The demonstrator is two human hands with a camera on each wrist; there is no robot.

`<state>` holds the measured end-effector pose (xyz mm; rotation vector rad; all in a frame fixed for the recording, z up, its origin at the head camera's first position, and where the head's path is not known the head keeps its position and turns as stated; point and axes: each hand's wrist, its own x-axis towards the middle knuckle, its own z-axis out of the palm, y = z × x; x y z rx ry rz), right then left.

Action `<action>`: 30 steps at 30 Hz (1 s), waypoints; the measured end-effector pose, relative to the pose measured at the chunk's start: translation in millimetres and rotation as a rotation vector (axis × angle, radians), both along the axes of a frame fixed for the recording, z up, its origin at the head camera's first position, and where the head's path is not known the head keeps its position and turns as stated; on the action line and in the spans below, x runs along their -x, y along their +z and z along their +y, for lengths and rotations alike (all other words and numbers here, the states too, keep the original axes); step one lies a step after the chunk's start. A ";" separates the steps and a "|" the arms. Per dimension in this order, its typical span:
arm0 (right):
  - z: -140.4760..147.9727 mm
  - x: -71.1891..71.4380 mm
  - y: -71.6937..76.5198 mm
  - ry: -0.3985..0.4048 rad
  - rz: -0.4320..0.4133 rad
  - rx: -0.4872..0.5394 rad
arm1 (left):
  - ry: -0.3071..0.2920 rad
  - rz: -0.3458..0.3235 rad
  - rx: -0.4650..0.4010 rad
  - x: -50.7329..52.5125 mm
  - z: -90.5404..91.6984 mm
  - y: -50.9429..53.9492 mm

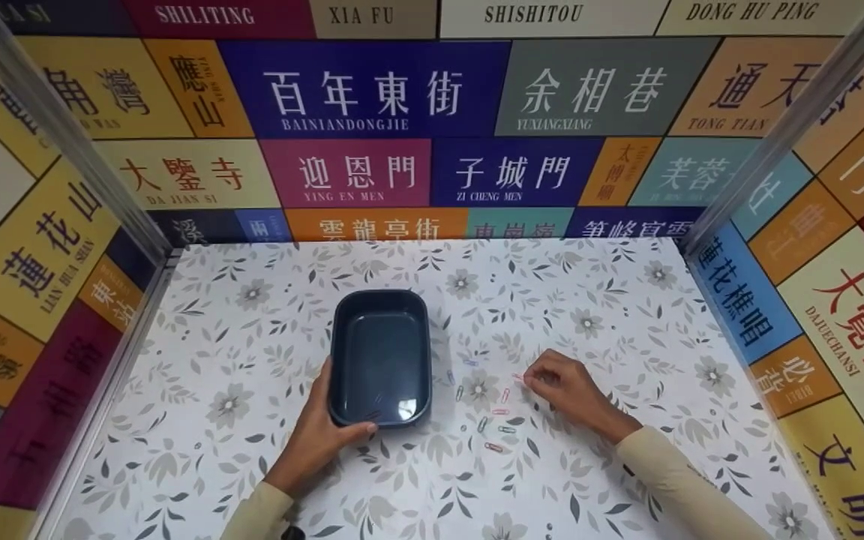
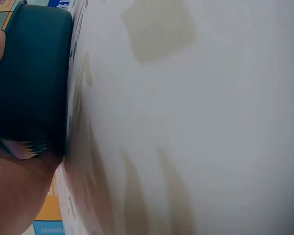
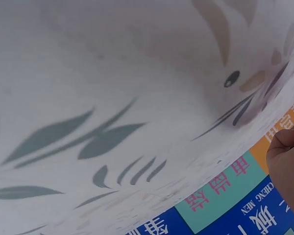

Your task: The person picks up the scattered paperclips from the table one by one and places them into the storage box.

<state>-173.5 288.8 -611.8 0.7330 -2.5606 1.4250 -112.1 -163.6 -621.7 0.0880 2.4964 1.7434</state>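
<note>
A dark blue rectangular dish (image 1: 381, 352) lies on the flowered tabletop. My left hand (image 1: 319, 435) grips its near left corner, thumb at the near rim and fingers along the left side. In the left wrist view, the hand (image 2: 19, 191) sits against the dish's outer wall (image 2: 34, 78). To the right, my right hand (image 1: 563, 390) pinches a pink paper clip (image 1: 519, 376) between thumb and fingertips, at the tabletop. The right wrist view catches only part of that hand (image 3: 288, 161); the clip is out of sight there. Small faint marks show inside the dish, too unclear to identify.
Between dish and right hand lie several loose paper clips, among them a pink one (image 1: 506, 395), a red one (image 1: 500, 412) and a green one (image 1: 483, 424). Panels with printed place names (image 1: 357, 172) enclose the table at the back and both sides.
</note>
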 end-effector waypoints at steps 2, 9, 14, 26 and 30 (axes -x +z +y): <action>-1.5 -0.1 1.2 0.005 0.008 0.004 | 0.000 0.011 0.008 -0.1 -0.2 0.1; -6.1 0.7 2.4 0.017 0.038 0.013 | -0.010 0.063 0.011 -0.1 -1.3 -1.9; -8.9 1.7 2.4 0.027 0.056 0.007 | -0.015 0.090 0.005 0.3 -2.0 -3.1; -17.1 5.0 9.4 0.070 -0.017 -0.009 | -0.010 0.060 0.014 -0.3 -0.7 -1.5; -19.9 7.7 11.2 0.075 -0.032 -0.043 | -0.009 0.049 0.026 -0.9 -1.7 -2.0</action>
